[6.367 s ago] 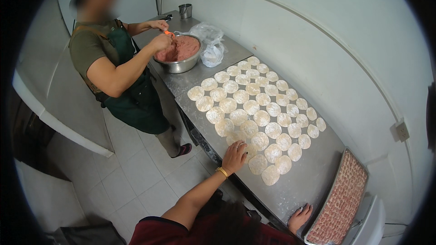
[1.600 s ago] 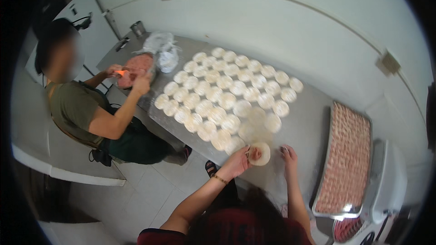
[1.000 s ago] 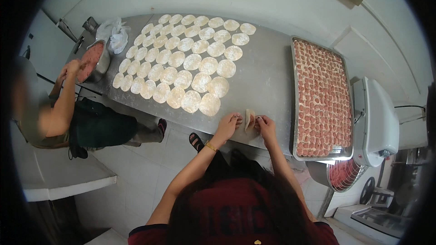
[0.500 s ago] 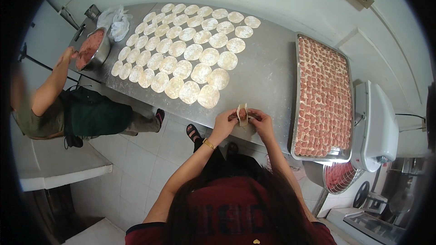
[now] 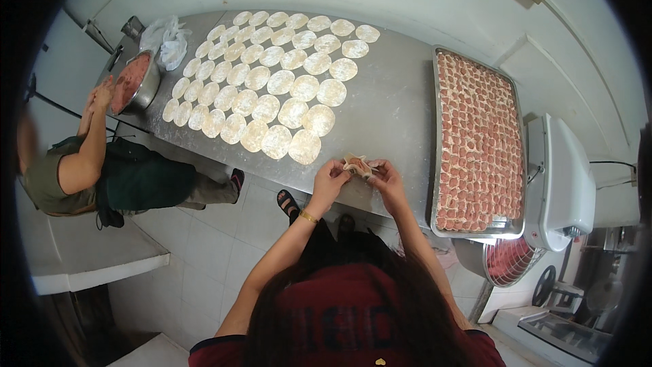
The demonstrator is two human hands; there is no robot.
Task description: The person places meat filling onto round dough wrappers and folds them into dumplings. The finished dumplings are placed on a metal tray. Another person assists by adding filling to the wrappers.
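Observation:
Between my two hands, at the front edge of the metal table, is a dumpling (image 5: 357, 165), a pale dough wrapper gathered around pinkish meat filling. My left hand (image 5: 329, 181) pinches its left side, and my right hand (image 5: 387, 183) pinches the right side. To the left and beyond, round floured dough wrappers (image 5: 280, 82) lie in rows on the table. On the right stands a large metal tray (image 5: 435, 163) packed with rows of small meat-filled dumplings (image 5: 479, 143).
At the table's left end a co-worker (image 5: 75, 170) stands with hands together beside a metal bowl of pink meat (image 5: 136, 81). A white plastic bag (image 5: 170, 41) lies behind it. Right of the tray is a white mixer (image 5: 560, 180) with a wire-guarded bowl (image 5: 506, 261).
The wrapper has been folded in further around the filling and tilted between my fingers. The co-worker's hands have come together beside the bowl.

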